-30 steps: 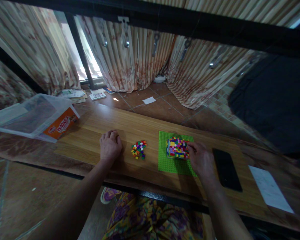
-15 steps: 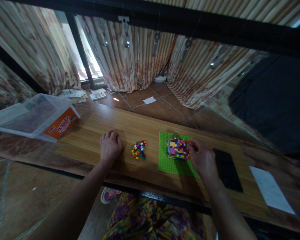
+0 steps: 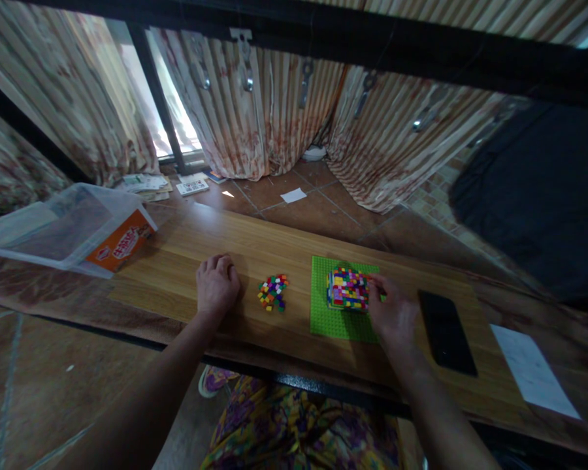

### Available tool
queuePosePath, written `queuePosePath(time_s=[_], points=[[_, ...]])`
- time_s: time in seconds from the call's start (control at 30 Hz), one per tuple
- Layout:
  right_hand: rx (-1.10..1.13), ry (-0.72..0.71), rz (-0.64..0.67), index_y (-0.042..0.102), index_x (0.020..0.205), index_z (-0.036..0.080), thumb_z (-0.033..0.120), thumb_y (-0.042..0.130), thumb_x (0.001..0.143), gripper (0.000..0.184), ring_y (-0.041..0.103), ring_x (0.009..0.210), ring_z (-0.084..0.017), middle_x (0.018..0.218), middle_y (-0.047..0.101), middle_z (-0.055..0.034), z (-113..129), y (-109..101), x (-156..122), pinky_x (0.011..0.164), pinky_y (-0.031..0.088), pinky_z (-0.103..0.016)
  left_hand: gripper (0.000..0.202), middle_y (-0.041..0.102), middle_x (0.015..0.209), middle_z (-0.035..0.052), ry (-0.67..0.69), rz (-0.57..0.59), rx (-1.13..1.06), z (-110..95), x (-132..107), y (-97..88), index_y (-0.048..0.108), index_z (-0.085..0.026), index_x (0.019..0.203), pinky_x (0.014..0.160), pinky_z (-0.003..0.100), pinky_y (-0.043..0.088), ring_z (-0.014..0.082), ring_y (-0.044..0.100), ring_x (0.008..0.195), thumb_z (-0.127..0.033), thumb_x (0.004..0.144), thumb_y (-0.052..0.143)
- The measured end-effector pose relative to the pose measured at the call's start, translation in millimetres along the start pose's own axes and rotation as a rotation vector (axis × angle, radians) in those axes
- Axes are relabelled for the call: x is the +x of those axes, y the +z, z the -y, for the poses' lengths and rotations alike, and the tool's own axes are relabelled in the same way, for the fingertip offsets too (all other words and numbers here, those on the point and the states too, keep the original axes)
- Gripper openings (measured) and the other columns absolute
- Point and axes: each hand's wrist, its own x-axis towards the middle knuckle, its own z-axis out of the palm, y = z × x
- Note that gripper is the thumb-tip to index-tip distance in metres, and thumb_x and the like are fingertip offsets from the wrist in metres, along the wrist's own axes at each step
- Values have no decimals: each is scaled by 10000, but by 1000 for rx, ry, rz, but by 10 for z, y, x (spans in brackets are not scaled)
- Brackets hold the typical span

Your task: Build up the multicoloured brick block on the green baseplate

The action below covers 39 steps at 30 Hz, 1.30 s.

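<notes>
A green baseplate (image 3: 323, 313) lies on the wooden table (image 3: 176, 261). On it stands a block of many-coloured small bricks (image 3: 347, 288). My right hand (image 3: 392, 313) rests on the plate's right side, its fingers curled against the block's right edge. A loose heap of small coloured bricks (image 3: 272, 292) lies left of the plate. My left hand (image 3: 216, 285) rests on the table left of that heap, fingers curled under in a loose fist, holding nothing visible.
A black phone (image 3: 445, 331) lies right of my right hand, and a white sheet (image 3: 534, 372) farther right. A clear plastic bin with an orange label (image 3: 68, 228) sits at the table's far left. Curtains and a tiled floor lie beyond.
My right hand has shifted slightly along the block's right edge and drawn a little closer to it. My left hand and the loose bricks have stayed put.
</notes>
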Motion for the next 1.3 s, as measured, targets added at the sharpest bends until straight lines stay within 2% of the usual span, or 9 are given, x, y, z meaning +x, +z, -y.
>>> queuePosePath(time_s=[0.27,0.33,0.43,0.57,0.7,0.8,0.93,1.17,1.3], points=[[46,23,-25,683,1028,160,389,448,921,344,701,844,-233,930,747,-112,-7,-21,-23,808,530,-376,277,633,1149,138,-7,11,1,-4,-2,-4,641,-173,1026,946,467,413,321,539,1079,-263,870,432],[93,9,-84,682,1031,154,384,466,926,332,697,879,-232,958,743,-118,83,-63,-77,843,529,-382,276,633,1147,138,-10,16,2,-4,-2,-5,640,-172,1029,944,467,412,321,537,1080,-261,868,434],[194,-23,-128,686,1012,177,361,508,928,270,687,925,-217,1018,733,-105,358,-117,-240,876,525,-372,275,629,1154,137,-4,23,-4,-1,-5,-3,638,-173,1034,956,464,404,313,536,1085,-256,872,432],[356,-100,63,691,991,221,270,517,931,190,685,890,-181,972,735,-54,825,-44,-548,839,532,-327,270,631,1150,128,-9,23,13,-3,-15,-1,637,-170,1032,954,448,406,307,538,1080,-254,881,429],[408,-163,229,686,972,222,203,509,916,186,664,882,-182,937,719,-48,1096,224,-777,812,521,-320,258,637,1142,117,-5,22,35,-10,-20,-1,640,-172,1017,924,432,421,302,541,1068,-256,883,437],[400,-182,269,675,963,215,178,504,909,183,645,890,-197,933,703,-56,1151,417,-836,820,504,-333,250,641,1133,112,-3,19,35,-11,-19,1,641,-174,1009,918,429,424,298,544,1056,-247,880,441],[327,-206,287,665,988,205,179,527,908,162,615,903,-217,922,685,-60,1186,544,-831,843,474,-352,249,638,1137,117,-7,16,19,-11,-22,4,640,-175,1012,927,437,419,300,540,1063,-247,879,443],[228,-282,337,677,905,218,190,513,943,171,578,855,-209,849,650,-47,1246,593,-806,801,445,-331,255,634,1149,121,-5,9,20,0,-21,23,642,-171,1018,925,440,418,302,537,1065,-252,879,444],[263,-287,331,690,918,220,205,500,951,194,576,847,-208,855,646,-51,1227,543,-819,769,454,-326,268,631,1144,131,-4,13,3,8,-12,24,638,-161,1038,948,447,410,302,540,1066,-252,874,447]])
